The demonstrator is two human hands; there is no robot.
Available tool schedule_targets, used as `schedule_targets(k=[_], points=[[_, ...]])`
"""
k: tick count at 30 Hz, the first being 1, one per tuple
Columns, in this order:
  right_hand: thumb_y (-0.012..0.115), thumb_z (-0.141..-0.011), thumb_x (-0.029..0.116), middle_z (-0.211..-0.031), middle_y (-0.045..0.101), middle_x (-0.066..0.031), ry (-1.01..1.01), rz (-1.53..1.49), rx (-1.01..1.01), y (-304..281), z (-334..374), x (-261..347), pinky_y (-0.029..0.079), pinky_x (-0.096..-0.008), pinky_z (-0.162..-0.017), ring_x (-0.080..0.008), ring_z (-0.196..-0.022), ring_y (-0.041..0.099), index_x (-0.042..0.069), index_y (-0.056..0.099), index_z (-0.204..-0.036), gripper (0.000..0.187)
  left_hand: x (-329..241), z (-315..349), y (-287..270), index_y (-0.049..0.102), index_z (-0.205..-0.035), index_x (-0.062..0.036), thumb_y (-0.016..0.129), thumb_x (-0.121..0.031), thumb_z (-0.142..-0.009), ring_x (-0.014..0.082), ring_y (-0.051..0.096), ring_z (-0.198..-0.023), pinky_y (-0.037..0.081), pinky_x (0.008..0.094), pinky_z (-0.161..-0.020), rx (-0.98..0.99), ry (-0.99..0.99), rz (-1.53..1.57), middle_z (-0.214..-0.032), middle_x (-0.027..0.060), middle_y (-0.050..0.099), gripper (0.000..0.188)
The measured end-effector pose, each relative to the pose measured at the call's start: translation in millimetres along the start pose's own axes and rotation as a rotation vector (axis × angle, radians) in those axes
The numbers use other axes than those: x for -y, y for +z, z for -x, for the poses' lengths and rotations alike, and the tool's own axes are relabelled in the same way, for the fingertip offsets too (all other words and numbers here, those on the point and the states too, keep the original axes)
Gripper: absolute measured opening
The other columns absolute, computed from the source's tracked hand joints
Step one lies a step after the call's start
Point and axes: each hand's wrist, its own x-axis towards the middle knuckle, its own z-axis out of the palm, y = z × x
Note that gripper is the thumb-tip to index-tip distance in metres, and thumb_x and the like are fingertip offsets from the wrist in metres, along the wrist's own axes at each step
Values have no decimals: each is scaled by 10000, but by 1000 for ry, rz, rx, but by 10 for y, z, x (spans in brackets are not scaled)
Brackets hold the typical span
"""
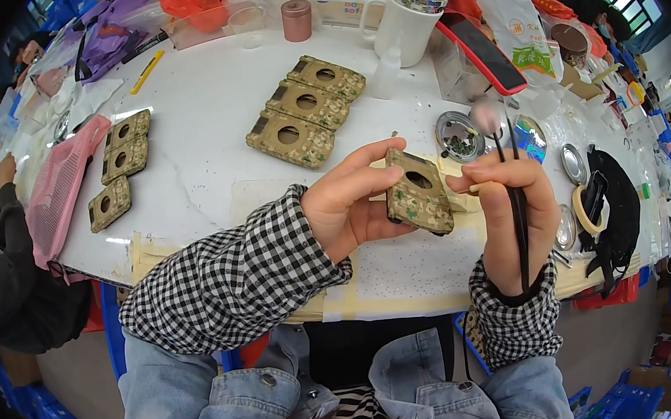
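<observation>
Holding camo case (423, 202) in L hand (343, 204); R hand (528, 193), just right of case, pinches pale bit (476, 187) + grips blk tweezers (522, 231).

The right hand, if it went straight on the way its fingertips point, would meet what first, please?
Probably the camouflage-patterned case in the left hand, though depth is unclear.
</observation>
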Motion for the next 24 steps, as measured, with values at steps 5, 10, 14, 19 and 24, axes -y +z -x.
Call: schedule_targets(k=[5,10,14,19,24], points=[[516,-921,57,-863,599,-118,94,-128,6,56,-14,-60,451,-248,-750,-129,-787,570,-25,527,-940,84,1,6,1,219,-1414,-80,445,-232,-935,230,528,-1142,468,403,-956,11,4,-13,-1297,127,454,552],[517,-921,58,-852,599,-116,94,-136,13,65,-14,-73,456,-245,-740,-127,-783,578,-26,526,-936,86,2,2,2,215,-1416,-78,450,-245,-932,231,521,-1150,468,403,-957,9,5,-30,-1295,129,454,563],[520,-920,58,-843,600,-113,100,-104,11,66,-14,-80,457,-245,-734,-128,-778,580,-26,528,-932,85,-2,0,2,217,-1415,-78,452,-244,-930,228,530,-1139,470,397,-955,5,-1,-37,-1288,128,461,565],[519,-918,54,-848,602,-117,96,-88,20,59,-14,-85,453,-243,-731,-128,-779,580,-26,531,-926,81,-6,0,4,218,-1415,-80,451,-243,-929,225,537,-1130,472,393,-951,5,-6,-38,-1283,127,466,563],[517,-917,51,-842,605,-117,101,-93,11,70,-16,-79,449,-242,-729,-127,-773,576,-24,530,-928,77,4,-11,-28,229,-1396,-75,535,-191,-901,234,574,-1046,527,368,-865,21,1,68,-1272,117,420,593]])
